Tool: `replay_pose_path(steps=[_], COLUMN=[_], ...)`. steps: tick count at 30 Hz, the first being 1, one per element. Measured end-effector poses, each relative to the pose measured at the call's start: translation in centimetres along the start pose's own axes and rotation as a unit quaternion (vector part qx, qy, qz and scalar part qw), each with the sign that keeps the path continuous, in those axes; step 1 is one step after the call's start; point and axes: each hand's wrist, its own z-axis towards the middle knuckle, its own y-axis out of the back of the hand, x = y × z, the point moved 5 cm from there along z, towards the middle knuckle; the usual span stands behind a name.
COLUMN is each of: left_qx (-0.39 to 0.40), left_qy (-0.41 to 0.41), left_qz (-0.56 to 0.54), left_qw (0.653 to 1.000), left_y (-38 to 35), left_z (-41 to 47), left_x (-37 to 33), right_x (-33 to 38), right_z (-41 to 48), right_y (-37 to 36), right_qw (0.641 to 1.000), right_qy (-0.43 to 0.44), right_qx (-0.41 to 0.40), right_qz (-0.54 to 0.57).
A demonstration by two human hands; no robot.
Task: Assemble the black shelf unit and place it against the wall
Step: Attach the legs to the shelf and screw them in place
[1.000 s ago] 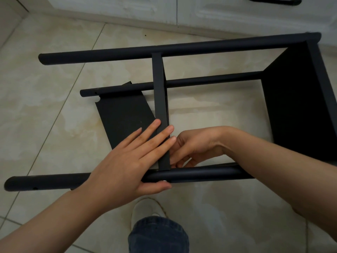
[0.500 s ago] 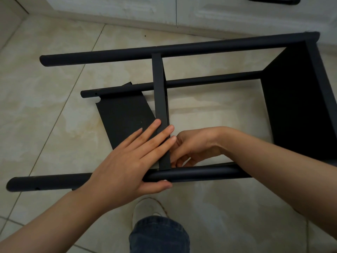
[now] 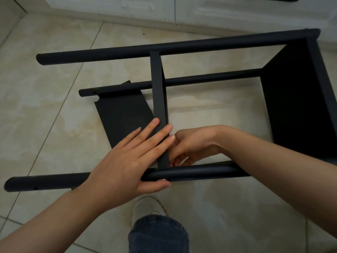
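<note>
**While the second shelf goes in, the unit lies half built on the floor**

Since the person's knee and shoe stop just short of it, the shelf unit is plainly being worked on where it lies, on its side on the tiled floor.

Closest is the near pole. The left hand spans it with fingers straight and flat across the edge of the middle shelf and thumb along the pole's near side. It grips nothing and only steadies the joint. The right hand has its fingers curled down where that shelf meets the pole. Whether they pinch a screw or only the shelf's corner, I cannot tell.

Just behind the left hand a loose panel lies flat on the tiles, not yet fitted. Beyond it run the second pole and the far pole, both joined to the end shelf on the right, which looks done. The poles' left ends hang free.

By my reckoning the job is about halfway. This joint needs finishing and the loose panel fitting, and then the unit must be stood up and set against a wall. White cupboards stand at the back.
</note>
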Motion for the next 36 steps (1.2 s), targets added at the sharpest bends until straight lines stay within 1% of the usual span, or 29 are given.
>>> replay_pose_path(steps=[8,36], left_qx=[-0.006,-0.010], left_qy=[0.000,-0.001], left_qz=[-0.010,-0.001], left_qw=[1.000,1.000], left_y=[-0.04,0.17], left_z=[-0.04,-0.03], left_x=[0.06,-0.04], right_x=[0.13,0.20], right_z=[0.05,-0.34], right_y=[-0.03,0.06], right_qw=[1.000,1.000], right_qy=[0.000,-0.006], right_qx=[-0.012,-0.005], right_qz=[-0.005,-0.009])
